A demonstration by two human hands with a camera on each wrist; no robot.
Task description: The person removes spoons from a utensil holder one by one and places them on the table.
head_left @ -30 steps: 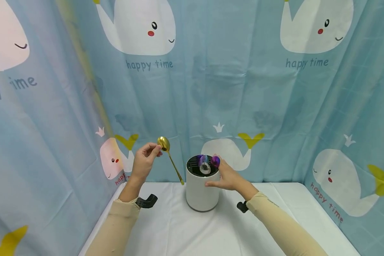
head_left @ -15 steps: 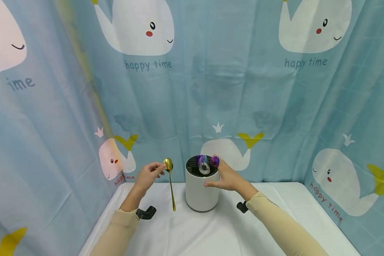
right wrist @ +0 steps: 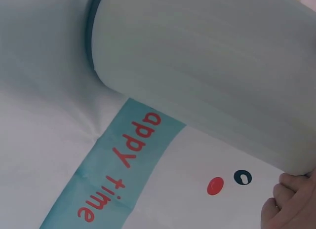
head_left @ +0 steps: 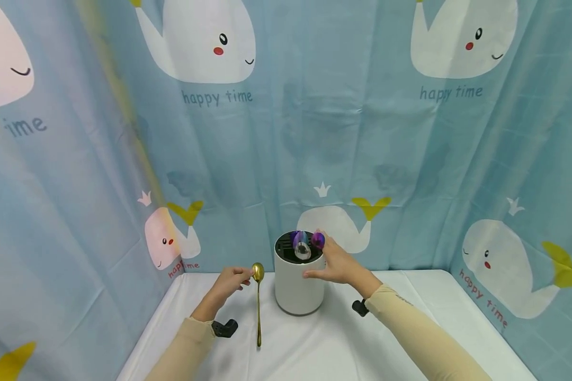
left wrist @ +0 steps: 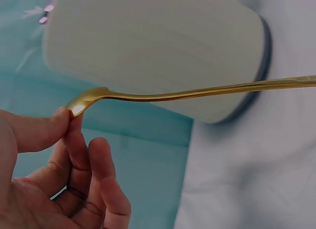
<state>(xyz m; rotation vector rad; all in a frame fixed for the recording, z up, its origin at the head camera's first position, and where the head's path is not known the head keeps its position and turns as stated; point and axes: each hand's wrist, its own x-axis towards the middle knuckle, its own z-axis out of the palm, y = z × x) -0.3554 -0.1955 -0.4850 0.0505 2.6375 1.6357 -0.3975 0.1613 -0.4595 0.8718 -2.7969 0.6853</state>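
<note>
The spoon [left wrist: 173, 95] hangs upright just left of the holder [head_left: 299, 291], its bowl [head_left: 258, 272] pinched between the thumb and fingers of the left hand [head_left: 229, 281]; whether the handle tip touches the cloth [head_left: 286, 352] cannot be told. Since only the bowl's edge is gripped, the pinch should be firm and the wrist steady, lest the long handle twist or knock the holder's wall. The right hand [head_left: 340, 264] grips the holder near its slotted top [head_left: 285, 246], thumb in front, and would do best to brace it upright without nudging the purple spoon [head_left: 318, 241] beside its fingers.
</note>
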